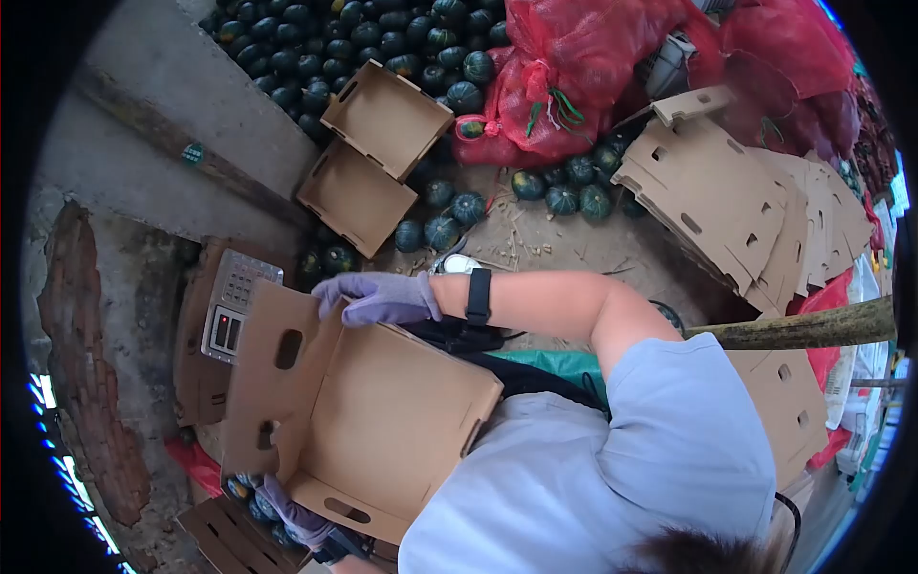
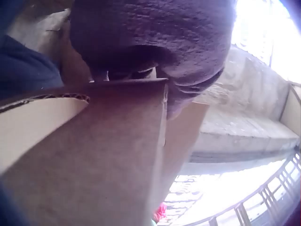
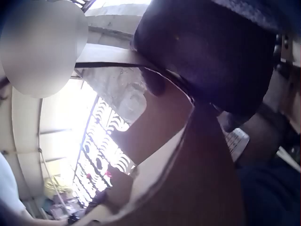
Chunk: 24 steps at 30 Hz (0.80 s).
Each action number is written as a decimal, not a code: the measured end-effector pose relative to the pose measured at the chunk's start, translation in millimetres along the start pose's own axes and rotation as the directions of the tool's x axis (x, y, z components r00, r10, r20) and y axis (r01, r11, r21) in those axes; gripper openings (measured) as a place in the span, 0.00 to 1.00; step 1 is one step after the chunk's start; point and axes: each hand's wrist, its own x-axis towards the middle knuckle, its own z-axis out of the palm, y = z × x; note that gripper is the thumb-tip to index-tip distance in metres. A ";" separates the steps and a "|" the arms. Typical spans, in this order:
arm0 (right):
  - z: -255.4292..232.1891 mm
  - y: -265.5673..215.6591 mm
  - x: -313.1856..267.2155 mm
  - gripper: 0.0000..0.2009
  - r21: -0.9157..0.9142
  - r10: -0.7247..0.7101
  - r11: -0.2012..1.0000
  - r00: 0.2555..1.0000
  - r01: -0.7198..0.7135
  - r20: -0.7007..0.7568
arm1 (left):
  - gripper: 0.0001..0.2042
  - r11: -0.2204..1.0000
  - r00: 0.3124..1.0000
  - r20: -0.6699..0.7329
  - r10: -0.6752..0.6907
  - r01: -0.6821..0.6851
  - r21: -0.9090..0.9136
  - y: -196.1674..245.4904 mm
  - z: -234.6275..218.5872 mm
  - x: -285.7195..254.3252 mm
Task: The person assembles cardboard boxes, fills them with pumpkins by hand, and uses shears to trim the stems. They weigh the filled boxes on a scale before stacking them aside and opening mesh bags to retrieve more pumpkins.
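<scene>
A tan cardboard box (image 1: 387,411) is tilted in front of the person, its tall side panel with two cut-out holes (image 1: 273,383) standing up on the left. My gloved right hand (image 1: 378,297) grips the box's upper corner, fingers over the edge. At the lower corner, my gloved left hand (image 1: 298,515) holds the wall. In the left wrist view the purple glove (image 2: 155,37) is curled over the cardboard edge (image 2: 108,155) near an oval hole. The right wrist view shows the dark glove (image 3: 202,56) across the edge of the bent cardboard (image 3: 207,179).
A scale (image 1: 239,301) stands just beyond the side panel. Two open boxes (image 1: 387,120) lie by a heap of green squashes (image 1: 373,38). Red mesh sacks (image 1: 574,77) and flat cardboard sheets (image 1: 717,191) are at the right, with a wooden pole (image 1: 813,325) nearby.
</scene>
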 end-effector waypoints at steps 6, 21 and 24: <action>20.1 -2.7 -4.2 0.16 -0.386 -0.167 0.919 0.969 0.085 -0.183 | 0.18 0.909 0.973 0.184 0.140 -0.200 0.365 23.2 53.9 1.4; 63.7 14.7 78.8 0.18 -0.859 0.497 -0.359 0.854 0.365 0.155 | 0.22 -0.394 0.833 0.264 -0.487 -0.479 0.784 -12.7 34.5 79.5; 58.4 -10.3 62.6 0.25 -0.945 0.458 -0.229 0.883 0.234 0.108 | 0.19 -0.416 0.829 0.273 -0.488 -0.496 0.762 -6.8 29.3 78.5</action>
